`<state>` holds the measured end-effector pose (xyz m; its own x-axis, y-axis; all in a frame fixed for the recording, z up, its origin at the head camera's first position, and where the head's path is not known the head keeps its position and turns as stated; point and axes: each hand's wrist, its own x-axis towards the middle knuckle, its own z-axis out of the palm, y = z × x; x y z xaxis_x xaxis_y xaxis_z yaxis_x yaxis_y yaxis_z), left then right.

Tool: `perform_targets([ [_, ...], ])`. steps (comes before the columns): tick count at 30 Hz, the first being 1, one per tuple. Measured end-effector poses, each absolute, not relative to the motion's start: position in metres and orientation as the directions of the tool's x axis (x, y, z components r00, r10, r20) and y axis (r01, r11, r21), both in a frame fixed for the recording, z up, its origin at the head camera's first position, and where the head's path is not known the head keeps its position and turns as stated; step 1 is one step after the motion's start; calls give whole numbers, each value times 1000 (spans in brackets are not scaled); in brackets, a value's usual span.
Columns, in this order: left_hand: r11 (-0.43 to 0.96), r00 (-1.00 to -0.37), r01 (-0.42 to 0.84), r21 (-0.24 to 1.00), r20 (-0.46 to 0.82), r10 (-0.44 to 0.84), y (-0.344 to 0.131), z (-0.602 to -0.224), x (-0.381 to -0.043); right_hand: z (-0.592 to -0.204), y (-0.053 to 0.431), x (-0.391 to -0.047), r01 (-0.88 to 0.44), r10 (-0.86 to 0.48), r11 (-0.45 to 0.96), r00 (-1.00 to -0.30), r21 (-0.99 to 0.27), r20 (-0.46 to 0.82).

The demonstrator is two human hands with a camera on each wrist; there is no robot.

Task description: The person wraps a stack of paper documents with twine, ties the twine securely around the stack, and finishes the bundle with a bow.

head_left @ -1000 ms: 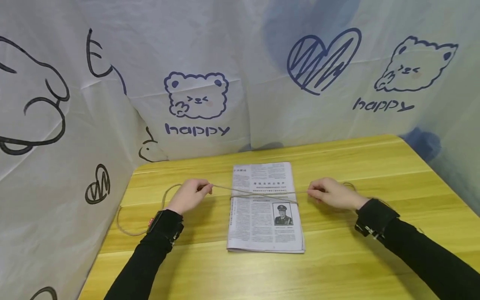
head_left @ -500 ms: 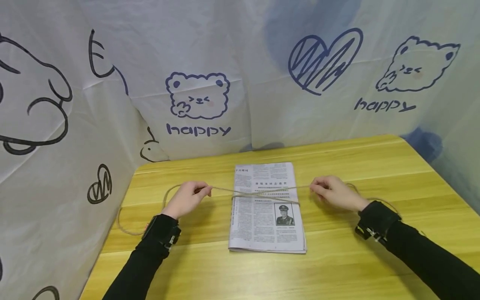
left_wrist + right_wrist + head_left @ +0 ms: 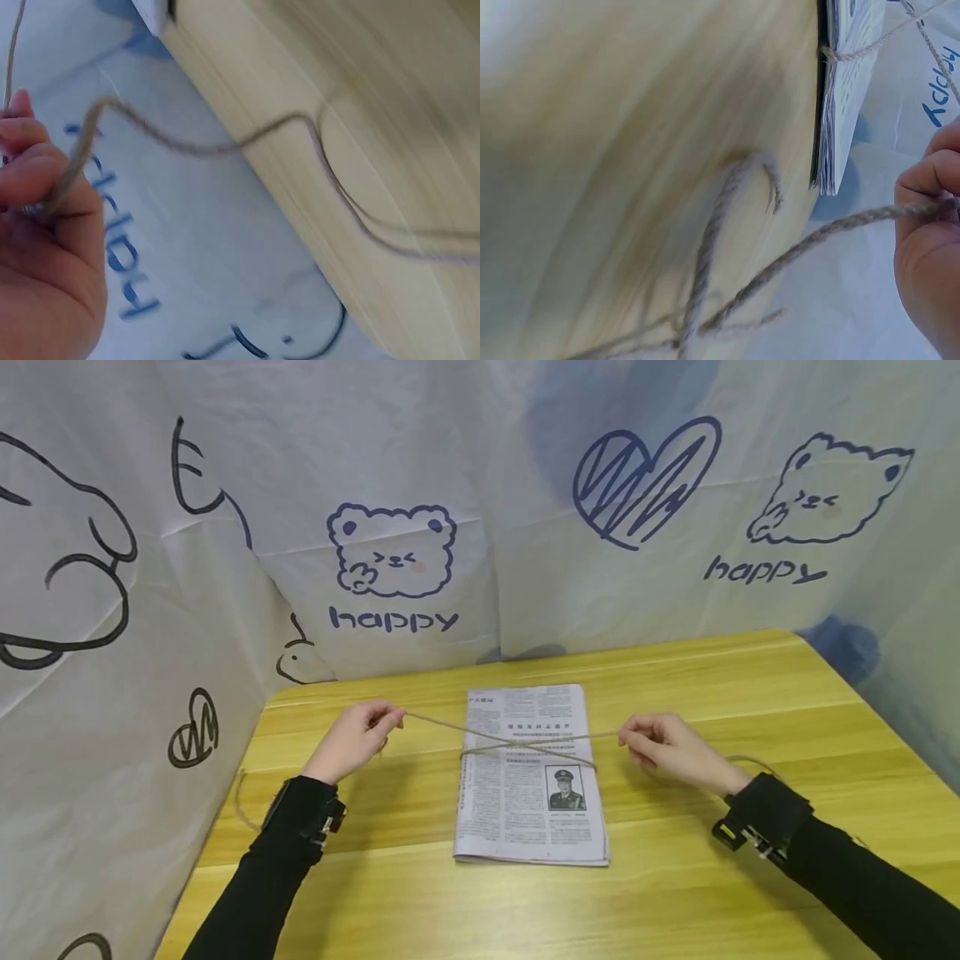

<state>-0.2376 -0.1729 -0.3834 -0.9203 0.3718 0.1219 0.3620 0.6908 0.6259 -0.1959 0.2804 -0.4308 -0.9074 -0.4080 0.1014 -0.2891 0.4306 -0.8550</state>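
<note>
A folded stack of newspapers (image 3: 517, 818) lies on the table, with a thin twine (image 3: 540, 750) crossing over its upper half and wrapping round both sides. Left of the stack, my left hand (image 3: 352, 739) pinches one length of the twine and holds it raised and stretched. On the other side my right hand (image 3: 671, 747) pinches the other length, also pulled straight. Loose twine (image 3: 202, 150) trails from the left fist in the left wrist view. From the right hand, the twine's slack (image 3: 795, 251) hangs down to the wood, its frayed end curled there.
The wooden table (image 3: 420, 902) reaches back to a white cloth (image 3: 525, 527) with drawn bears and hearts, which also hangs along the left side. A slack loop of twine (image 3: 243, 802) lies near the table's left edge.
My left hand has moved left and a little up, drawing its twine at a steeper slant over the newspapers. My right hand has shifted only slightly. The crossing of the twine shows wider.
</note>
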Motion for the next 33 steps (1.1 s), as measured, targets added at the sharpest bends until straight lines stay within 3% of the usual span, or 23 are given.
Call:
perform_targets([
  [3, 728, -928, 344, 593, 97, 359, -189, -380, -241, -430, 284, -187, -323, -445, 430, -888, -843, 114],
  [9, 855, -937, 338, 392, 55, 345, -218, -371, -241, -430, 292, -174, -439, -514, 491, -843, -753, 157],
  [14, 899, -940, 311, 307, -40, 339, -234, -367, -240, -432, 299, -168, -447, -536, 536, -835, -717, 120],
  [22, 828, -934, 91, 553, -241, 264, -255, -371, -240, -432, 315, -156, -492, -484, 607, -852, -624, 201],
  [26, 764, -952, 47, 643, -202, 228, -247, -370, -251, -429, 312, -150, -552, -491, 621, -827, -557, 272],
  [33, 766, -991, 83, 638, -27, 131, -197, -351, -288, -414, 284, -139, -673, -587, 535, -731, -511, 347],
])
